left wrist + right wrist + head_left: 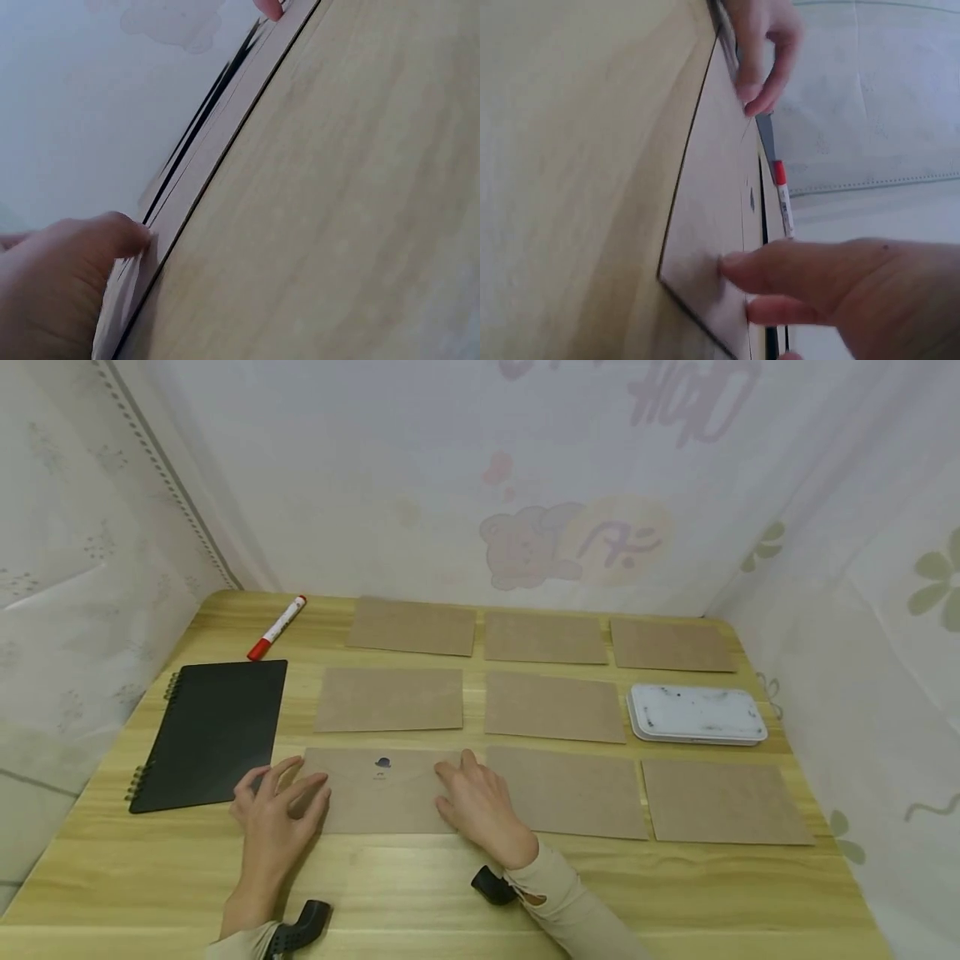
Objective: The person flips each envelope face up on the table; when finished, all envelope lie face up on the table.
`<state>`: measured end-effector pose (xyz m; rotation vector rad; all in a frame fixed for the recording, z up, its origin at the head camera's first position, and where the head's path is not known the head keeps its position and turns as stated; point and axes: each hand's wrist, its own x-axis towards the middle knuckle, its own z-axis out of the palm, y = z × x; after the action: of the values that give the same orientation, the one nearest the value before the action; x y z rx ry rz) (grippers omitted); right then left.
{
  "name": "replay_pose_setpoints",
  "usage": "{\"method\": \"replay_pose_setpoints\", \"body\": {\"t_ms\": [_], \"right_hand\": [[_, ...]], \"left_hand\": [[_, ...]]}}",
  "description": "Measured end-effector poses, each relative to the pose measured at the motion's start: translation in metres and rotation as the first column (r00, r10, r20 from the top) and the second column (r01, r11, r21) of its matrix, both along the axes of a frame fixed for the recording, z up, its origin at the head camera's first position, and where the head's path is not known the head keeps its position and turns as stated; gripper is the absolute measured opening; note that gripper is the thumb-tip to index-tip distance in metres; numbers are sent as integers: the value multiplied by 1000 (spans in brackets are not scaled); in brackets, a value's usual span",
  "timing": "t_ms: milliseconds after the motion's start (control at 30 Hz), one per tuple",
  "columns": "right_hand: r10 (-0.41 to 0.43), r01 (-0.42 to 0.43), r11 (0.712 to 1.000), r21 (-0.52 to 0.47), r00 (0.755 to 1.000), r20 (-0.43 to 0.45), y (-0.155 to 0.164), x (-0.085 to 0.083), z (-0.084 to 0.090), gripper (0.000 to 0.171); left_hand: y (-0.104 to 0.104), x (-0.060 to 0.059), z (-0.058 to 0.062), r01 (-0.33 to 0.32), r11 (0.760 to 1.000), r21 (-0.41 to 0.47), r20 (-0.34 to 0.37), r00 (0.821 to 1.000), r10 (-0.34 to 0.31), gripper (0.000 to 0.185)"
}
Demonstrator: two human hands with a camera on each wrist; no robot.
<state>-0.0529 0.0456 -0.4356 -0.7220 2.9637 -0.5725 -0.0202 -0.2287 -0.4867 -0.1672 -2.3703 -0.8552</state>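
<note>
A brown kraft paper envelope [382, 806] with a small dark hat print lies flat near the table's front, between both hands. My left hand [276, 822] rests on its left end, fingers spread and bent, with the thumb low on the paper. On its right end lies my right hand [486, 806], fingertips touching the paper. The left wrist view shows the left thumb [124, 234] against the envelope [214, 146]. In the right wrist view, the thumb and a finger of the right hand [832, 281] touch the envelope [701, 202]; the left hand [769, 45] is at its far end.
Several similar brown paper pieces, such as one at the right [723, 802], lie in rows. A black spiral notebook [213, 731] lies left, a red-capped marker [277, 628] behind it. At right sits a white case [697, 712]. Pale printed curtains [360, 485] surround the wooden table [405, 897].
</note>
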Motion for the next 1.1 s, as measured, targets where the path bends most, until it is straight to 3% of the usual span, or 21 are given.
{"method": "replay_pose_setpoints", "body": {"t_ms": [233, 367, 467, 700, 933, 1100], "right_hand": [[54, -54, 999, 7, 999, 6, 5, -4, 4, 40], [113, -114, 993, -33, 993, -33, 11, -6, 10, 46], [132, -138, 989, -57, 986, -100, 16, -12, 15, 40], [89, -104, 991, -83, 981, -170, 29, -31, 21, 31], [60, -79, 992, -101, 981, -183, 41, -50, 24, 34], [74, -85, 995, -52, 982, -175, 44, -65, 26, 34]], "left_hand": [[2, -8, 4, -13, 996, 88, -114, 993, 22, 12], [0, -5, 7, -45, 992, 116, -126, 990, 60, 9], [-4, -3, 11, -24, 993, 112, -121, 992, 38, 10], [-19, -15, 28, 143, 989, 28, -8, 990, -143, 23], [-40, -43, 46, 197, 980, -41, 122, 974, -191, 36], [-49, -62, 57, 254, 961, -106, 246, 944, -222, 42]]}}
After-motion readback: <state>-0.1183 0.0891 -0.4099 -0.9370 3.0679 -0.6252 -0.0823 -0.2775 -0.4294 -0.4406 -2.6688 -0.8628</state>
